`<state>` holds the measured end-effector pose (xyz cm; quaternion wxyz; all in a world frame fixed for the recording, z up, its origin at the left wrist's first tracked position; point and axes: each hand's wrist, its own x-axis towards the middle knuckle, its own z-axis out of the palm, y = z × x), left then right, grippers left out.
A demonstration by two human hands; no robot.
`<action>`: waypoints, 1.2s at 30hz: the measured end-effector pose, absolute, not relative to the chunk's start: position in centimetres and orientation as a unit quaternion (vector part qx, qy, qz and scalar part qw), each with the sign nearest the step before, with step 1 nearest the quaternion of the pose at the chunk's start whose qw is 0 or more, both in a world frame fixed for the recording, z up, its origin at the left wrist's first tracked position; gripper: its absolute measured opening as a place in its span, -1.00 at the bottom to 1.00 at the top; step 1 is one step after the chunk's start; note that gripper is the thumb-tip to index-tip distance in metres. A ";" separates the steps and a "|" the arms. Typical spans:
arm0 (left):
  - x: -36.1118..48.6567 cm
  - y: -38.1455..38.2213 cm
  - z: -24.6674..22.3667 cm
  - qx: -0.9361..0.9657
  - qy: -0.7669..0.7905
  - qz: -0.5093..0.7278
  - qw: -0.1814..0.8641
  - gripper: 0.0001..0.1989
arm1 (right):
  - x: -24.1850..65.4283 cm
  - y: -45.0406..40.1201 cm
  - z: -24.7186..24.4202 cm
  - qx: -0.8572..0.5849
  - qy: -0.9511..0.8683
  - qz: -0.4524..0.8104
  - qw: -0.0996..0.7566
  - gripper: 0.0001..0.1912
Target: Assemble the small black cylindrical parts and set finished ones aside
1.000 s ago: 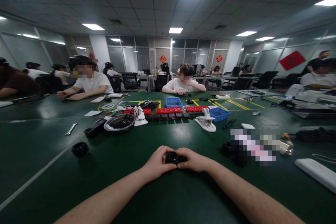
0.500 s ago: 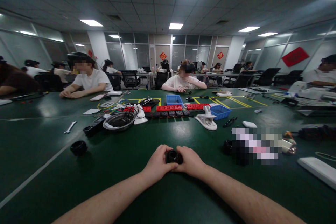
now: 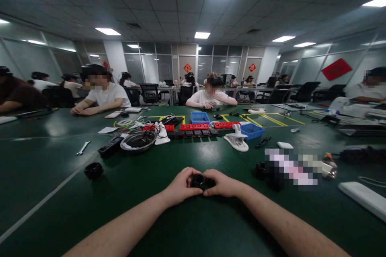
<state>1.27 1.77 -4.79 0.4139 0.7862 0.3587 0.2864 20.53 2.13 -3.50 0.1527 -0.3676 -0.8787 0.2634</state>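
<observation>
A black round part with a hollow centre (image 3: pixel 198 181) is between my two hands, just above or on the green tabletop, its opening facing up. My left hand (image 3: pixel 181 185) is closed round its left side, with the thumb along the near edge. From the right, my right hand (image 3: pixel 222 184) curls about it, fingers at the far side and thumb in front. The fingers cover much of the part's sides. Two similar black round pieces lie apart from my hands: one piece (image 3: pixel 93 171) at the left and another piece (image 3: pixel 260 170) at the right.
Across the table (image 3: pixel 144 217) are a wrench (image 3: pixel 83 148), a metal bowl (image 3: pixel 138 141), red socket strips (image 3: pixel 194 127), blue trays (image 3: pixel 252 131) and a white clamp stand (image 3: pixel 237 140). White bars and cables lie at the right. Co-workers sit along the far side.
My right hand has shifted slightly to the right, with its thumb now apart from the left one. The black part stays between my hands. The view has tilted up a little.
</observation>
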 end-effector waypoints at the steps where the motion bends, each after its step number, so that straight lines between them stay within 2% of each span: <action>1: 1.3 1.8 -4.9 0.786 0.361 0.288 0.411 -0.61 | 20.5 2.2 -3.6 -0.365 -0.880 0.263 0.153 -0.67; 17: 1.5 1.9 -5.7 0.771 0.377 0.302 0.415 -0.58 | 20.2 2.5 -4.1 -0.372 -0.882 0.243 0.158 -0.72; 23: 1.9 1.3 -5.1 0.765 0.400 0.302 0.404 -0.60 | 19.8 2.0 -4.2 -0.418 -0.868 0.214 0.163 -0.61; 30: 2.5 0.6 -4.5 0.752 0.454 0.323 0.352 -0.65 | 18.1 0.8 -4.8 -0.524 -0.836 0.073 0.144 -0.54; 36: 1.9 1.6 -5.3 0.768 0.412 0.305 0.384 -0.62 | 18.8 1.0 -4.2 -0.481 -0.861 0.090 0.135 -0.36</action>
